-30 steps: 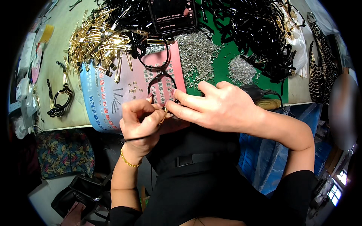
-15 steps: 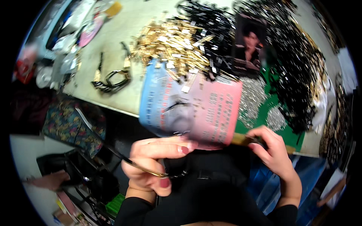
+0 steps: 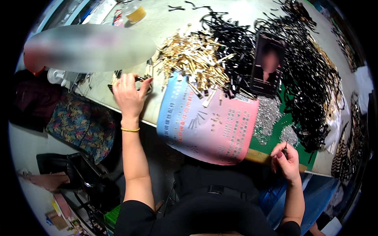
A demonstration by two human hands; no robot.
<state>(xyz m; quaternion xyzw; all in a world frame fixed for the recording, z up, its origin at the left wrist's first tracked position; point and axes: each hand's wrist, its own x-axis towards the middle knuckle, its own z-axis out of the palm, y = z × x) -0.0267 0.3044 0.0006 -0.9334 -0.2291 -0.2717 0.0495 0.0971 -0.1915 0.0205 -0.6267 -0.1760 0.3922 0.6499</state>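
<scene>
At the table's left front edge, my left hand (image 3: 130, 94) reaches over a small pile of black-and-gold eyeglass temples (image 3: 146, 85). Its fingers curl down, closed on one of them, with a dark piece showing by the thumb. My right hand (image 3: 288, 162) hovers at the front edge of the green mat (image 3: 278, 134), pinching a thin dark tool whose tip points to a small heap of silver screw-like bits (image 3: 289, 134). Between the hands, a blue-and-pink printed sheet (image 3: 208, 126) hangs over the table edge. Gold temple parts (image 3: 193, 59) heap on its far end.
Black temples lie in large piles (image 3: 307, 86) at the back and right. A phone (image 3: 268, 65) stands among them. More silver bits (image 3: 267, 116) spread over the mat. A yellow-labelled tub (image 3: 135, 13) stands far left; a small white fan (image 3: 57, 77) is beside the table's left edge.
My left hand has moved from in front of my body, where it held a temple, to the small pile at the left. My right hand has shifted slightly right and down.
</scene>
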